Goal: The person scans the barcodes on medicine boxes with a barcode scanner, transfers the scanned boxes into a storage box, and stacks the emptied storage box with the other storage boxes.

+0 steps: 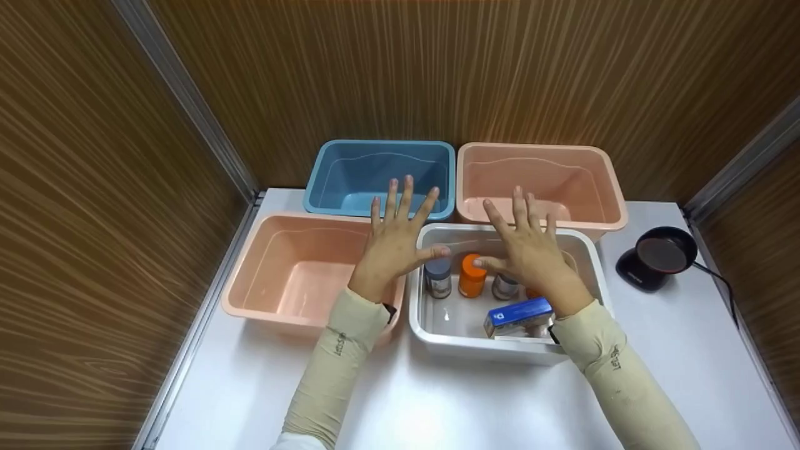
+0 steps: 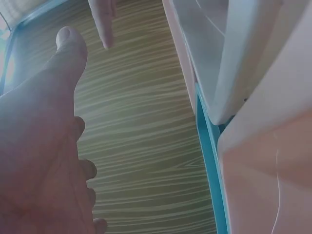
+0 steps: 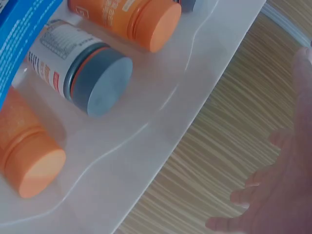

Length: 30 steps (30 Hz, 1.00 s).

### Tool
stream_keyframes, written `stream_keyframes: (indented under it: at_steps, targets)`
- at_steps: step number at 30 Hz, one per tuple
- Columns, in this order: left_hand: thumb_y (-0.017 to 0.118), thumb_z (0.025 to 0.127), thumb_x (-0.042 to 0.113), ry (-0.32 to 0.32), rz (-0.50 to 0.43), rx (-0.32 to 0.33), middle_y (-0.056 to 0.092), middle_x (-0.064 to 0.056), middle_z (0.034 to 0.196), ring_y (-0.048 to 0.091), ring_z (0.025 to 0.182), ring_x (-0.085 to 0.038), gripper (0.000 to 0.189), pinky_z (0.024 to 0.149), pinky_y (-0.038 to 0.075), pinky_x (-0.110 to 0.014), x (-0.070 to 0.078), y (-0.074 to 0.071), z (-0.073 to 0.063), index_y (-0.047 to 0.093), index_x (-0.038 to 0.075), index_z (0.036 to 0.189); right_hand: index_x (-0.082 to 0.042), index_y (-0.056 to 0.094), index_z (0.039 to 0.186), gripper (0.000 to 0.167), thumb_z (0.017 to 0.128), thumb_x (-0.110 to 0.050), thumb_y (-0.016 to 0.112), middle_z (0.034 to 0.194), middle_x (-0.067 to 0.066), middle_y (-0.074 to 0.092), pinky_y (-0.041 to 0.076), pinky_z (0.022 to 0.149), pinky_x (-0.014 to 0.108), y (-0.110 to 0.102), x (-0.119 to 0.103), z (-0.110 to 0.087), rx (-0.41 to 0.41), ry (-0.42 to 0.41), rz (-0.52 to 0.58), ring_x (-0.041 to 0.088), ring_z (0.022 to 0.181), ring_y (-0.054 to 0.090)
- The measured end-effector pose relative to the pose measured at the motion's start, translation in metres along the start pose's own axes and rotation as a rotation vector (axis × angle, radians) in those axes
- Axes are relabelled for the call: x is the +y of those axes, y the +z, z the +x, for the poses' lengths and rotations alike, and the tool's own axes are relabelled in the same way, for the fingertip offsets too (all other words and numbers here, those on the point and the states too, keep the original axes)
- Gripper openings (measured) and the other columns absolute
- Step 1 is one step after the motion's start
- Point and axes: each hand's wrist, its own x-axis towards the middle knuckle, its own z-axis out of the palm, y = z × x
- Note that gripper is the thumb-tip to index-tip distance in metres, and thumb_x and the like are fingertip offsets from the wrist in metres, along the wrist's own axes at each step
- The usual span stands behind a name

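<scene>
Over the bins, you hold both hands up, backs to the head camera, fingers straight and spread toward the wood-grain back wall (image 1: 400, 75), thumbs pointing at each other. Both grips released. Your left hand (image 1: 390, 250) is above where the left pink bin (image 1: 315, 290) meets the blue bin (image 1: 350, 175), its thumb reaching past the white bin's (image 1: 462, 347) left rim. Your right hand (image 1: 531, 253) is above the white bin, fingertips overlapping the back pink bin (image 1: 544, 172) in the head view. Beige sleeves (image 1: 340, 362) cover your forearms.

Items sit inside the white bin, under and between your hands: dark-capped bottle (image 1: 439, 281) near the left wall, orange bottle (image 1: 472, 276) beside it, second dark-capped bottle (image 1: 505, 287) next, all below your thumbs. Blue box (image 1: 515, 315) lies at the front, near your right wrist. Second orange bottle (image 3: 29, 146) shows in the right wrist view, where your fingers are well apart from the bottles.

Bin rims stand close together on the left and back sides of the white bin. White tabletop (image 1: 412, 406) runs along the front. Black appliance (image 1: 659, 253) is to the right, well apart from your right hand.
</scene>
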Motion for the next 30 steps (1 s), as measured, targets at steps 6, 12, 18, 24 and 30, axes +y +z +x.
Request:
stream_keyframes:
  at_steps: [6,12,18,24,30]
  targets:
    - [0.051,0.086,0.077,0.034,-0.015,0.024,-0.02,-0.014,0.166,-0.023,0.148,-0.035,0.105,0.116,-0.004,-0.061,0.006,-0.002,-0.013,0.0,0.029,0.164,-0.012,0.043,0.154,0.08,0.088,-0.041,0.078,0.158,0.031,0.027,0.024,0.109,0.068,0.003,-0.007,0.005,-0.008,-0.069,0.058,0.05,0.141,0.029]
    - [0.052,0.085,0.078,0.07,-0.061,0.06,-0.019,-0.014,0.166,-0.021,0.149,-0.035,0.106,0.116,-0.006,-0.06,0.013,0.0,-0.032,0.002,0.029,0.164,-0.009,0.052,0.147,0.064,0.091,-0.027,0.077,0.136,0.025,0.054,0.044,0.097,0.06,0.006,-0.008,0.007,-0.006,-0.17,0.079,0.045,0.117,0.055]
    - [0.055,0.082,0.078,0.095,-0.095,0.092,-0.015,-0.014,0.167,-0.017,0.15,-0.035,0.108,0.117,-0.002,-0.06,0.025,0.007,-0.051,0.003,0.029,0.164,-0.01,0.057,0.143,0.059,0.089,-0.02,0.079,0.129,0.021,0.06,0.051,0.087,0.057,0.012,-0.007,0.008,-0.041,-0.196,0.075,0.04,0.106,0.061]
    - [0.059,0.081,0.076,0.104,-0.149,0.1,-0.017,-0.016,0.166,-0.015,0.15,-0.037,0.113,0.117,0.002,-0.059,0.031,0.026,-0.068,0.001,0.025,0.164,-0.011,0.055,0.144,0.061,0.089,-0.023,0.079,0.124,0.022,0.063,0.052,0.085,0.058,0.022,-0.004,0.015,-0.091,-0.214,0.059,0.041,0.099,0.065]
    - [0.058,0.082,0.075,0.071,-0.178,0.047,-0.013,-0.017,0.167,-0.012,0.151,-0.037,0.112,0.116,0.008,-0.06,0.038,0.051,-0.081,0.0,0.026,0.164,-0.01,0.055,0.145,0.061,0.09,-0.022,0.078,0.136,0.022,0.058,0.049,0.09,0.059,0.032,-0.001,0.02,-0.135,-0.218,0.057,0.043,0.107,0.063]
